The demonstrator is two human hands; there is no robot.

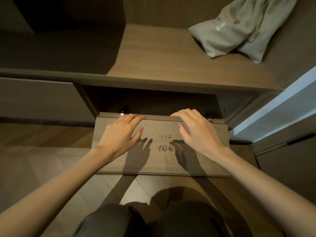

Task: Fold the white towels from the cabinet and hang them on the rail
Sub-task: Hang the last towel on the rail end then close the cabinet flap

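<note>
Hands: left hand (119, 132), right hand (196, 130) loose-fingered, gripping nothing, over flap door (160, 161).
Flap door: folded down before dark compartment (153, 101).
Shelf (153, 62): pale bag (239, 31) on it.

The cabinet door (160, 127) is showing a pale greige wood grain, with black handwritten marks (165, 142) running across its middle and dark grey shadows of the left hand (122, 132) and right hand (196, 130) lying over it. The shelf (153, 57) above is glowing a warmer mid-brown with fine straight grain, while the compartment (59, 40) to its left is sinking into near-black shade. A crumpled bundle (239, 31) on the shelf is showing pale grey-white with a glossy sheen. The hinges (123, 112) are glinting silver. The floor (34, 159) is showing light brown wood-look planks. A panel (282, 106) at the right is shining pale blue-white. The person's trousers (188, 219) are appearing dark grey-brown.
</note>
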